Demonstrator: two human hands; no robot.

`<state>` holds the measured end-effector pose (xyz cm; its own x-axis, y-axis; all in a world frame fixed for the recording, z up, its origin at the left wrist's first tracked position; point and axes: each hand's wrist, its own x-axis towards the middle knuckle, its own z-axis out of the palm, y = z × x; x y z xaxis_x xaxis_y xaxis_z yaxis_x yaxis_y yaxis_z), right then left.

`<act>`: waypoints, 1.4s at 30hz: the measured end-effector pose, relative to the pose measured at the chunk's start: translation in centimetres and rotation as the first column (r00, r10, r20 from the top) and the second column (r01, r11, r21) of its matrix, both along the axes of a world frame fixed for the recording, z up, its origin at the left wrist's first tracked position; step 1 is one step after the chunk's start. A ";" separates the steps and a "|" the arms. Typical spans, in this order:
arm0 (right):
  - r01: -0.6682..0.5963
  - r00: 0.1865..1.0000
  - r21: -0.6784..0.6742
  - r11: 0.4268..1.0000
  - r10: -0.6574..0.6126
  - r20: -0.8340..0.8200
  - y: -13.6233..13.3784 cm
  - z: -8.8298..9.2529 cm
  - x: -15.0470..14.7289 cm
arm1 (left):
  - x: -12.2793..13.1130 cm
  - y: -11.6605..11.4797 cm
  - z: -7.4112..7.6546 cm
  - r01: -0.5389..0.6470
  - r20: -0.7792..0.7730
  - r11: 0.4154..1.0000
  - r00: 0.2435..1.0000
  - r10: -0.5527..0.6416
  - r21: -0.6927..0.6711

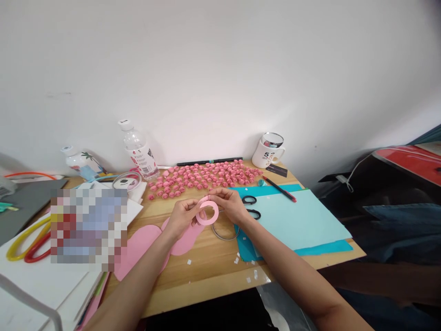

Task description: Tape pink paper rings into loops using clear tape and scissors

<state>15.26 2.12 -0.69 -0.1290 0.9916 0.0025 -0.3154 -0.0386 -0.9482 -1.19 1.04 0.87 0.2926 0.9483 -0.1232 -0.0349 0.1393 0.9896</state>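
Observation:
My left hand (186, 215) and my right hand (228, 202) meet above the middle of the wooden table. Between their fingertips is a pink paper strip (215, 216) that curls round in a loop; both hands pinch it near its top and left side. Under and beside my left wrist lie rounded pink paper pieces (141, 246). Behind my hands spread many small rolled pink paper roses (203, 174). Black-handled scissors (254, 214) rest just right of my right hand, their blades partly hidden. A thin grey ring (225, 238) lies below my hands.
Pale blue sheets (296, 225) over darker blue paper cover the right side, with a pencil (280, 188) on top. A mug (267, 154) and a water bottle (139, 151) stand at the back. Papers and yellow-and-red handles (29, 239) crowd the left. White scraps (255, 275) dot the front.

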 end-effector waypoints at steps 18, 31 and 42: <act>-0.022 0.999 -0.001 1.000 0.022 0.029 0.2 -0.4 0.0 | 0.1 -0.1 0.4 -0.020 -0.031 0.999 0.999 0.019 -0.036; -0.010 1.000 0.040 0.999 0.011 -0.012 0.1 -0.3 -0.1 | 0.2 -0.2 0.9 0.031 -0.097 1.000 0.995 -0.031 -0.007; -0.031 0.999 0.028 0.999 0.030 0.026 0.1 -0.1 0.1 | 0.1 -0.2 0.7 0.022 -0.094 1.000 0.995 -0.021 0.009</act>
